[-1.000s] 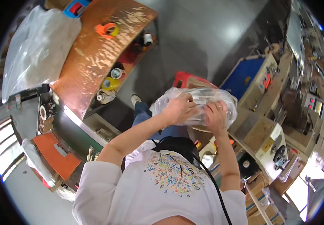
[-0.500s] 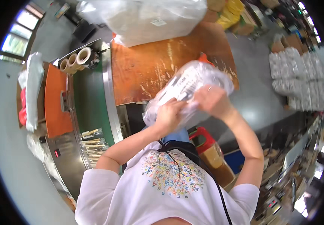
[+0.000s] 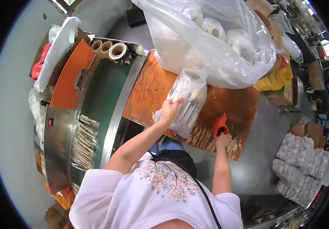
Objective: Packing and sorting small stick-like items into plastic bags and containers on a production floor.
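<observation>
A clear plastic bag packed with pale goods lies on the near edge of the worn orange-brown table. My left hand grips its left side, thumb and fingers closed on the film. Off to the right, my right hand is closed on the near end of an orange tape dispenser at the table's right part. The fingers there are partly hidden, and a dark opening shows in the dispenser.
A big translucent sack of wrapped bundles covers the table's far side. Left of the table runs a green conveyor belt with several rolls and bagged wooden sticks. Wrapped packs are stacked on the floor at right.
The bag has gone from being held in both hands above the near edge to lying on the table. My right hand has left it and taken hold of the tape dispenser.
</observation>
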Demonstrator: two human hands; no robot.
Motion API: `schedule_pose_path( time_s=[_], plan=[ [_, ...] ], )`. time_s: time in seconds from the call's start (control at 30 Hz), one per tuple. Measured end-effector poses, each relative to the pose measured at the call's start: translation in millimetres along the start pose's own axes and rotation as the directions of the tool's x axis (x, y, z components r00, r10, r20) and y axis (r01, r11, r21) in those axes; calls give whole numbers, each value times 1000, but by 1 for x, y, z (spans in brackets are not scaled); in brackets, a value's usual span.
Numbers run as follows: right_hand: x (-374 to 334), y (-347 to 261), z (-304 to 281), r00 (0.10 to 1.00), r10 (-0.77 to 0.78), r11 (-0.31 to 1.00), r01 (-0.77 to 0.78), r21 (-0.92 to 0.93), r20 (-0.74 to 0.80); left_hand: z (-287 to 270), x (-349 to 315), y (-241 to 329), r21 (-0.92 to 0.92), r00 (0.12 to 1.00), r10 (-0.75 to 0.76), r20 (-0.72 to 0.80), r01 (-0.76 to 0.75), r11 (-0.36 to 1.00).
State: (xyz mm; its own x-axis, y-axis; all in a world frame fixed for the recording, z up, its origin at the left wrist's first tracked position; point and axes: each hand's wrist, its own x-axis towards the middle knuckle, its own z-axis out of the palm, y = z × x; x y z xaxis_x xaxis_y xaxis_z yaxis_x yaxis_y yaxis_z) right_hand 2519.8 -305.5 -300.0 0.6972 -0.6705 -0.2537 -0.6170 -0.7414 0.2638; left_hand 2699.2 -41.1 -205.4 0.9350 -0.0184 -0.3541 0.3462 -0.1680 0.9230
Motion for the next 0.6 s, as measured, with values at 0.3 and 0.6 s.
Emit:
schedule_pose_path(
  time_s=[0.3, 0.6],
  plan=[
    [23, 14, -90, 892, -443, 800, 439, -408, 91, 46, -10, -34, -771, 931, -173, 321, 363, 524],
    [63, 34, -11, 826, -351, 490, -238, 839, 440, 71, -12, -42, -839, 811, -249, 529, 544, -10]
  ],
)
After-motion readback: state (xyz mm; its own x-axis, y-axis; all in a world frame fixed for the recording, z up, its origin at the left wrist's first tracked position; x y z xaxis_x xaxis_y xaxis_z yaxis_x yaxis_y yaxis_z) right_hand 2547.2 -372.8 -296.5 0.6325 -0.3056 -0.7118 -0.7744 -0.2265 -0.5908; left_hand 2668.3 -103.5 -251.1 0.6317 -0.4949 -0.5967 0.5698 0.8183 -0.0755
